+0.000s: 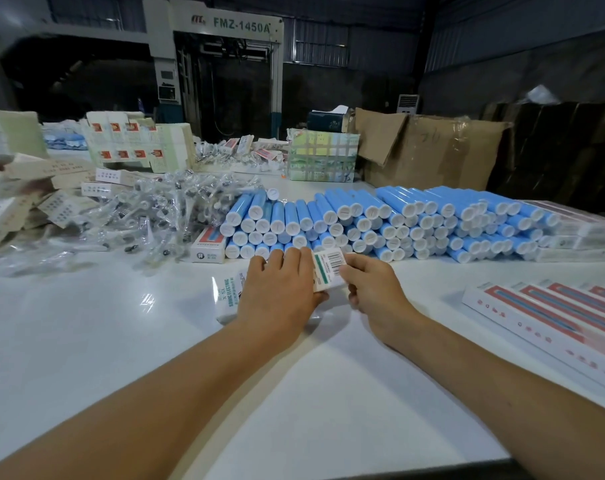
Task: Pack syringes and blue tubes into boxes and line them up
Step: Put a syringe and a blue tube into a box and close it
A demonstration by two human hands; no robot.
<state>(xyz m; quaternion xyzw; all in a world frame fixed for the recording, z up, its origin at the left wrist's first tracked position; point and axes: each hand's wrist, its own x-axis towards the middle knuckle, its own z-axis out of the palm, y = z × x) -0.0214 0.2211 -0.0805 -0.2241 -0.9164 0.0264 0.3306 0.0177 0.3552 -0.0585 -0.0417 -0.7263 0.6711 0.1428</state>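
A wide white table (86,341) is seen filling the view, backed by a grey machine (221,64) marked FMZ-1450A. An open brown carton (432,150) is set at the far right of the table, with a taped green-and-white box (323,157) just beside it on the left. A long stack of blue tubes (380,223) with white caps is laid across the middle of the table, caps turned towards the viewer. To the left of the stack, a loose heap of syringes (155,209) in clear wrappers is spread out, and flat unfolded cartons (27,202) are piled beyond it at the left edge. A row of finished boxes (550,313) with red and white faces is lined up side by side at the right, near the table edge. One small closed box (207,245) is stood against the left end of the tube stack. In front of the tubes, a white box (329,271) bearing a barcode and a green stripe is held between both hands: the left hand (277,292) is laid over it with its grip curled round the box, and the right hand (374,285) is pinching its right end. A white printed packet (226,296) is partly covered under the left hand.
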